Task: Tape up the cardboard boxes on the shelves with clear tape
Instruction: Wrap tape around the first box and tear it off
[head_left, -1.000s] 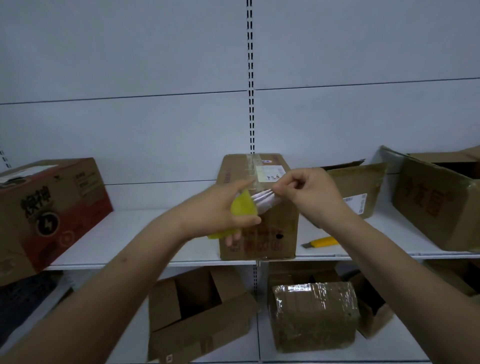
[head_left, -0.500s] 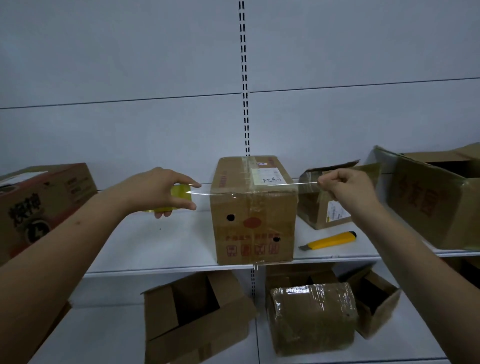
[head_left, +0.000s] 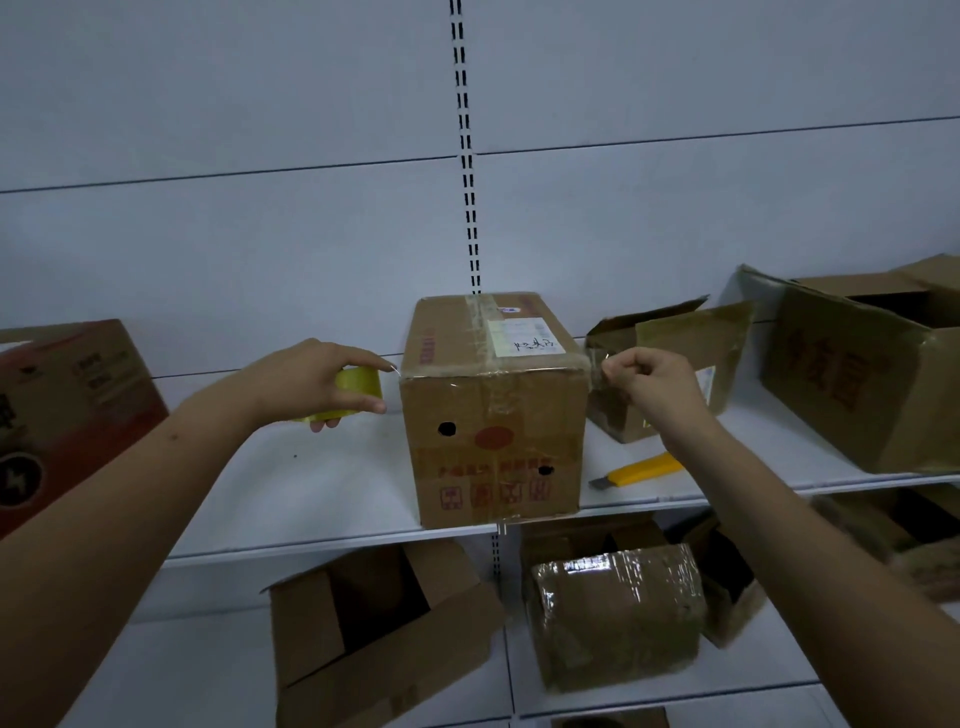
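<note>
Dead centre on the upper shelf (head_left: 322, 499) stands the closed cardboard box (head_left: 496, 415), upright, its front face showing two dark holes and red print, a white label (head_left: 522, 338) on its top. At nine o'clock of the box, the left hand (head_left: 317, 382) grips the yellow tape roll (head_left: 358, 387), fingers curled round it, thumb on top, the roll just beside the box's upper left corner. Over at three o'clock, the right hand (head_left: 649, 382) pinches the free end of the clear tape (head_left: 597, 371) at the box's upper right corner. The strip itself seems to run along the top front edge, though it is too transparent to trace with certainty.

At four o'clock of the box, a yellow utility knife (head_left: 636, 470) lies flat on the shelf. Behind the right hand, an open box (head_left: 691, 343) with raised flaps. Far left at nine o'clock, a red printed carton (head_left: 62, 415). Down at six o'clock on the lower shelf, a film-wrapped box (head_left: 615, 618), and an open empty box (head_left: 384, 629) at seven.
</note>
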